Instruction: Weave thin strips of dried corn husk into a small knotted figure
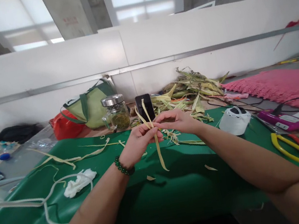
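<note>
Pale corn husk strips [160, 154] are pinched between my two hands above the green mat [193, 197]. My left hand [138, 141] is closed on them, thumb against fingers, with a green bead bracelet at the wrist. From the other side my right hand [178, 121] meets it, its thumb and forefinger pinched on the strips at the same spot. Two strip ends stick up past the fingers and one long end hangs below. Exactly how the strips cross is hidden by my fingertips. Small husk scraps [151, 178] lie on the mat beneath.
Behind my hands stand a phone [145, 109], a glass jar [118, 117] and a husk pile [193, 85]. To the right are a white roll [235, 121], a purple device [282, 119] and scissors [297, 149]. Crumpled tissue [80, 183] and a white cable [46, 211] lie left.
</note>
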Demonstrator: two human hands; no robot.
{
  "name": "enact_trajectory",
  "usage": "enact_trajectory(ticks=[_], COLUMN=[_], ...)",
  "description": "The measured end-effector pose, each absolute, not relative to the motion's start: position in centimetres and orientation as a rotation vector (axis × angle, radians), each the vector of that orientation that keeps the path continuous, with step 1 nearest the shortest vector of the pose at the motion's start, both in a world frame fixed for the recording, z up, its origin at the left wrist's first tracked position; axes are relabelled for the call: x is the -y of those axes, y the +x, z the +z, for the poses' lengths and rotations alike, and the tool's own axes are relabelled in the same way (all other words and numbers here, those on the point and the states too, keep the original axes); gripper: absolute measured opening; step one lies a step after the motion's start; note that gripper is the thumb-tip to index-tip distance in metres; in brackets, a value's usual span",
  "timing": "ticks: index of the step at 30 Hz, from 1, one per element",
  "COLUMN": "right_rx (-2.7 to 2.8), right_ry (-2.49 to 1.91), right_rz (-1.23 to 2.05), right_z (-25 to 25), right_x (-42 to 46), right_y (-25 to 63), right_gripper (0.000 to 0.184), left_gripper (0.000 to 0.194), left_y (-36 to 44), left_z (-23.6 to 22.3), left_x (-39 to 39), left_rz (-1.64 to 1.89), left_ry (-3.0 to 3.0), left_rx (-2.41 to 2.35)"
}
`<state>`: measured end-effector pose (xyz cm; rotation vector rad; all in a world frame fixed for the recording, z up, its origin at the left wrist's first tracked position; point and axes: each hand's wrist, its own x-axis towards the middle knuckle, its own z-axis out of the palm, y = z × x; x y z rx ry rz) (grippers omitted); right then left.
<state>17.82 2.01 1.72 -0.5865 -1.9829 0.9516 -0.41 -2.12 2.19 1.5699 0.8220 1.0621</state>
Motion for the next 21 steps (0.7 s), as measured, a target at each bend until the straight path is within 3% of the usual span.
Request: enact_trajectory(ticks=[7, 16, 21], right_rx=[2.045, 1.748, 1.879], right_ry=[-0.620, -0.635, -0.689], right_rz=[0.445, 0.713, 0.521], right_z=[2.3, 2.0, 2.2], right_x=[0.0, 0.0, 0.2], right_y=[17.0, 16.8, 16.8], right_gripper=[0.017, 0.027, 0.025], left_gripper=[0.022, 0.023, 0.029], left_y=[-0.1, 0.2, 0.2], left_z=[1.3, 1.1, 0.9], left_x=[1.8, 2.2, 1.8], left_rz=[1.091, 1.148, 1.136], left_ry=[2.205, 2.303, 2.161], left_rx=[-1.012, -0.999, -0.977])
